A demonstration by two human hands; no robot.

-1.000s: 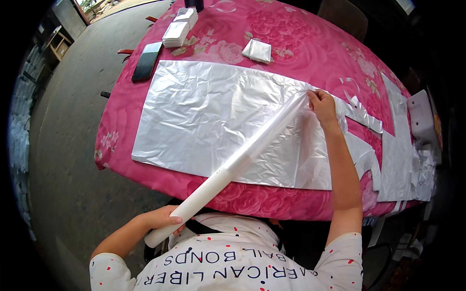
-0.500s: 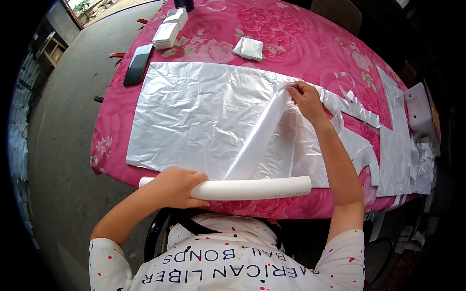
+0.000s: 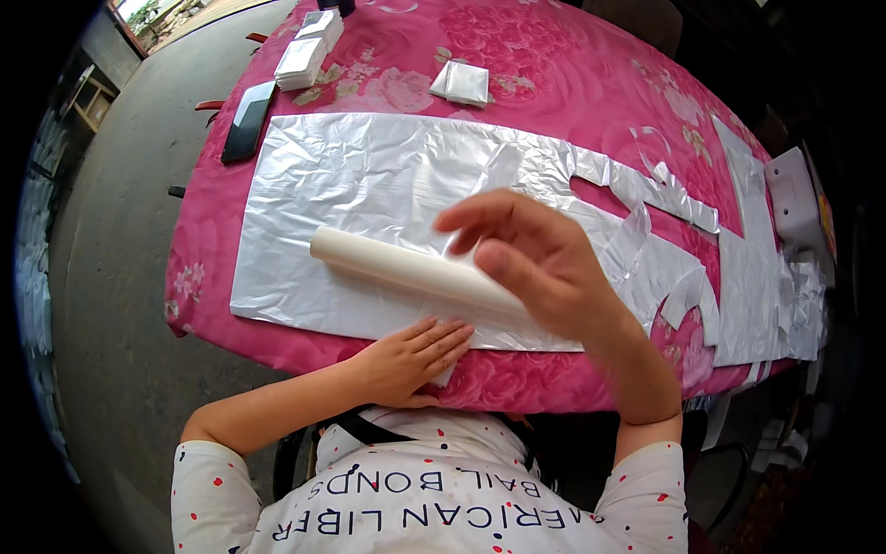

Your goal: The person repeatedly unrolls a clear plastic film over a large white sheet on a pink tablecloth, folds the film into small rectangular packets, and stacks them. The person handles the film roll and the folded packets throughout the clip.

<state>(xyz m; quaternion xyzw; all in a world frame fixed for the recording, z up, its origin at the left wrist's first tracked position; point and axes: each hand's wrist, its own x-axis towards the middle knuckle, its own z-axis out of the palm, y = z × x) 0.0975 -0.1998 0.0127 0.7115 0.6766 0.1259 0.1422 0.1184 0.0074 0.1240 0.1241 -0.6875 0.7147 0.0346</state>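
White translucent plastic bags lie flat across the table, their handle cut-outs toward the right. On top of them rests a white plastic pipe, slanting from upper left to lower right. My left hand presses flat on the near edge of the bags with its fingers stretched out. A small pale piece sticks out under that hand. Above the right end of the pipe hovers my right hand, slightly blurred, fingers apart and nothing visible in them. It hides that end of the pipe.
A pink flowered cloth covers the table. At the far left are a phone and stacks of folded plastic; another folded packet lies at the far middle. More bags and a pale plastic box are at the right.
The pipe has moved from the near table edge onto the bags, out of my left hand. My right hand has released the lifted plastic layer, which now lies flat, and come nearer and left.
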